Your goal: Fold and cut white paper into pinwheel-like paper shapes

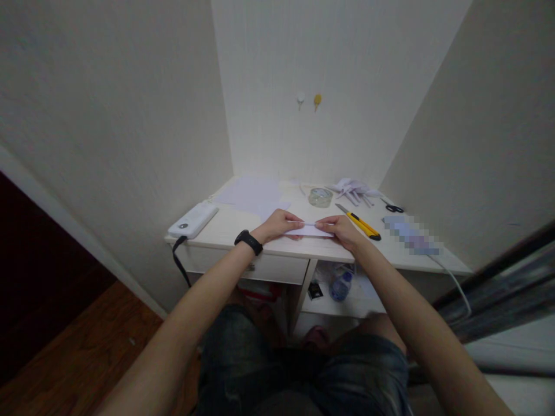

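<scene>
1. A small white desk [225,231] sits in a pale-walled alcove at the middle of the frame. Dark wooden floor shows at the lower left, and two small wall hooks [309,101] hang on the back wall above the desk.
2. At the desk's left edge lies a white power bank [193,220], with a dark cord drooping off the front beside it.
3. Behind the hands, toward the back of the desk, loose white sheets [251,193] lie flat.
4. The left hand [277,224], a black wristband [248,241] on its wrist, rests on the desktop near the front edge. Its fingers are curled down and pinch the left end of a folded paper strip [311,229].
5. The strip lies flat on the desk at the centre of the frame, between the two hands and touching both.
6. The right hand [342,229] presses and pinches the strip's right end, fingertips pointing toward the left hand.
7. Behind the right hand stands a roll of clear tape [320,197]. Just right of that hand lies a yellow utility knife [361,223], angled.
8. Further right, at the back, is a heap of folded white paper pieces [353,188], then small black-handled scissors [393,207].
9. Under the desk, on a lower shelf, a plastic bottle [340,286] lies on its side.
</scene>
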The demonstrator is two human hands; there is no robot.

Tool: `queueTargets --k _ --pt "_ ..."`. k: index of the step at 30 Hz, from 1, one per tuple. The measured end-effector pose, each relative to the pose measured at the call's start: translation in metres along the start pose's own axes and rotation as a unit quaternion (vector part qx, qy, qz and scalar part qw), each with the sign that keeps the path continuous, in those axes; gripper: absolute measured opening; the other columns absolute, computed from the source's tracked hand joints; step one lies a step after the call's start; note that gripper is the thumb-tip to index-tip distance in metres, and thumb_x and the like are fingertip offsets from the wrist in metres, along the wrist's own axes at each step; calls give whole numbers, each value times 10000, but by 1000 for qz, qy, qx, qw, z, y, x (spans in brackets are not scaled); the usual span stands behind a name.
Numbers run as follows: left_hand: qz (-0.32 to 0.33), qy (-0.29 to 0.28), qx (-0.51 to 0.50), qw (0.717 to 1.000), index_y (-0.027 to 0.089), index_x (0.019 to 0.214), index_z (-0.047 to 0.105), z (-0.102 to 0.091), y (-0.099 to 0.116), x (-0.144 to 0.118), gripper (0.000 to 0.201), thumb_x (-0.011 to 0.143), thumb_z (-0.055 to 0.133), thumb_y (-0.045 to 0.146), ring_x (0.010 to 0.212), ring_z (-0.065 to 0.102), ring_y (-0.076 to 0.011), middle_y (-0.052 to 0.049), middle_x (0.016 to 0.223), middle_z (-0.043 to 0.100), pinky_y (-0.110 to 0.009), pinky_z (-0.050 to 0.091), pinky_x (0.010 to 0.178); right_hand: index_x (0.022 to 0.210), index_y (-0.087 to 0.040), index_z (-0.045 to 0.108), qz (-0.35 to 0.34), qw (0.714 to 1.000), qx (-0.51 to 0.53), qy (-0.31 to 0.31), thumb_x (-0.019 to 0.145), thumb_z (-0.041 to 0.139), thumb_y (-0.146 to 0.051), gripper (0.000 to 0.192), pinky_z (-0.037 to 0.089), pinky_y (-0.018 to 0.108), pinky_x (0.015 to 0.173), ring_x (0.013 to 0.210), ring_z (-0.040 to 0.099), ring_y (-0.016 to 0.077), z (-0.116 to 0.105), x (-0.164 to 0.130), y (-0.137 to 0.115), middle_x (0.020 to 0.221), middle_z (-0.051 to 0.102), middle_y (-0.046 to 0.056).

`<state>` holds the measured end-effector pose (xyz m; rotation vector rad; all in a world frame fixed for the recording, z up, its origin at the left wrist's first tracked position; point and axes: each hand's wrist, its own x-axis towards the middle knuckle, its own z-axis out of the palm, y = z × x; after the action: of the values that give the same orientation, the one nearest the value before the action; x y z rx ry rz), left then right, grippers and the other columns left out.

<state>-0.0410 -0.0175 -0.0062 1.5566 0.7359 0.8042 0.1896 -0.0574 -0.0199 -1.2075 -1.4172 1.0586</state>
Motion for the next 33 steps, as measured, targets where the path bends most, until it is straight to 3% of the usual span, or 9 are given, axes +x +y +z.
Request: queueTargets --k 6,12,18,27,33 --pt "-3 -37 -37 999 58 883 764 -3 -1 0 285 756 811 309 644 699 -166 -99 779 738 -314 625 660 812 -147 786 11 997 74 -16 541 894 -427 404 396 239 486 557 513 110 -3 2 0 672 674 36" --pt "-3 -59 -91 994 73 1069 741 -9 -5 1 423 695 862 231 783 709 -177 -150 995 739 -346 640 748 849 -148 792 39 992 112 -47 499 919 -333 416 418 227 491 556 535 99 -4 -2 -7 730 713 50" --pt "1 -56 -104 993 66 1014 757 -7 -2 -1 339 732 835 239 765 704 -157 -134 969 745 -322 640 755 719 -143 755 26 991 122 -55 519 903 -416 369 424 233 488 531 505 100 -2 -2 -9 641 668 31" --pt "-5 -43 -91 995 64 1013 753 -5 2 -1 279 815 764 260 694 700 -143 -125 931 742 -296 640 689 692 -151 717 23 992 112 -54 548 884 -447 369 415 228 475 521 489 97 -1 -3 -11 625 628 13" --pt "-2 -45 -96 994 74 1032 754 -6 2 -3 380 699 858 225 780 711 -169 -145 1016 742 -307 640 730 694 -160 714 21 992 114 -42 563 874 -437 346 445 227 485 537 504 103 -1 -5 -12 638 633 14"
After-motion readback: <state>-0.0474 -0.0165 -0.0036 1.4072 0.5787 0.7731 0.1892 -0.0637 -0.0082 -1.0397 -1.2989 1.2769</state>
